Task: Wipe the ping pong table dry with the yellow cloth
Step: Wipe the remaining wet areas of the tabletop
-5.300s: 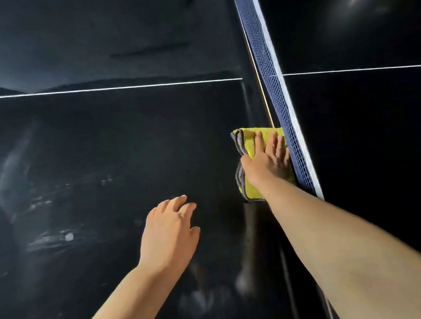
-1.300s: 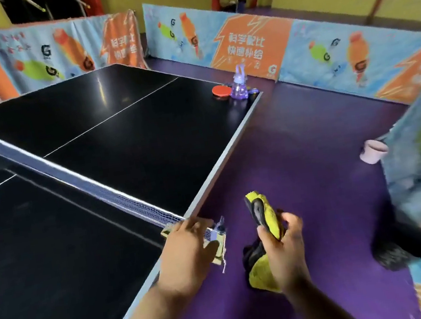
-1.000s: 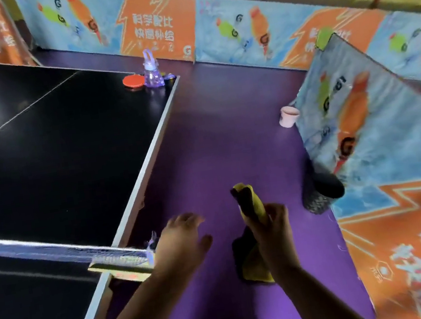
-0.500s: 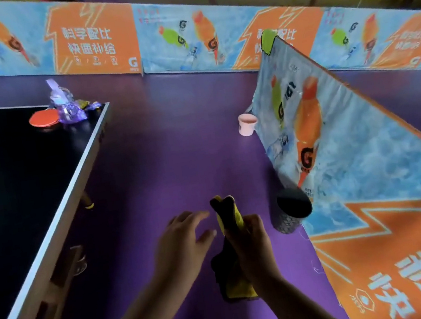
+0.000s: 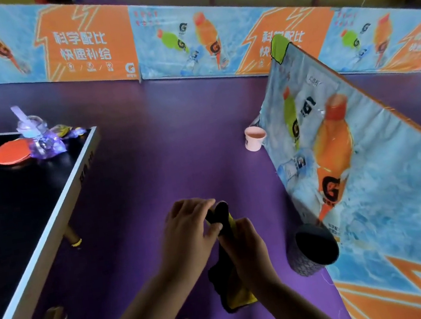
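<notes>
Yellow cloth is bunched into a rough rope, lower centre of frame, long axis approx. vertical. Top end points up & slightly left; bottom end dangles toward the lower edge. It's off the counter, held in the air over the purple floor, right of the counter's pale edge.

Left hand: fingers curled over the cloth's top end, thumb pinching it from the near side. Right hand is just below, wrapped tight round the cloth's mid section. The two hands are touching or nearly so. The cloth's tip pokes out above both, the rest hangs below the right wrist.

Look: yellow face w/ dark grey backing. The top shows mostly dark, w/ a thin yellow strip. The bottom shows crumpled yellow w/ dark edging.

Upper left, at the counter's far corner: red paddle & clear purple bottle, side by side. On the floor at right: pink cup & dark bin, both beside the printed barrier.
</notes>
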